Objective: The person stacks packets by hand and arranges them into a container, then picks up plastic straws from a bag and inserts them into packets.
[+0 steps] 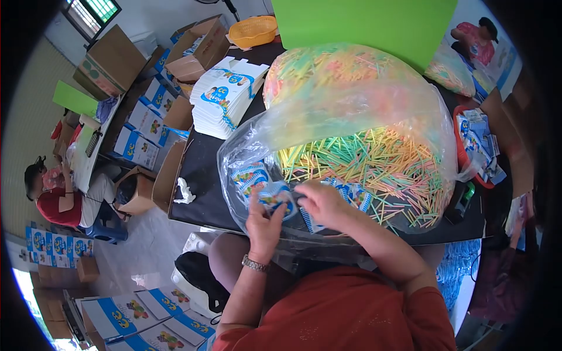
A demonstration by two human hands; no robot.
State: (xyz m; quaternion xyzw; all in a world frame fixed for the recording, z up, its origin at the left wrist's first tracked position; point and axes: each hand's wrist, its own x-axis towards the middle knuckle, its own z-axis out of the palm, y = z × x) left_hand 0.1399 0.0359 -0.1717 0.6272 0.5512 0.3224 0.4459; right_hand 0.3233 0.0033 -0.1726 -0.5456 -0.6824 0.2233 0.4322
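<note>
My left hand, with a metal watch on the wrist, grips a small blue-and-white printed packet between thumb and fingers. Close to the packet's right end is my right hand, fingers curled together; whether it pinches anything I cannot make out. Another printed packet lies just behind my left hand on the clear plastic bag. More packets lie partly under my right forearm. Thin coloured candy-like sticks spill out of the big bag across the table behind my hands.
Flattened printed cartons are stacked at the back left, near a yellow basket. A red basket of packets and a dark green-lit device stand at right. A crumpled tissue lies left. Two other people sit farther off.
</note>
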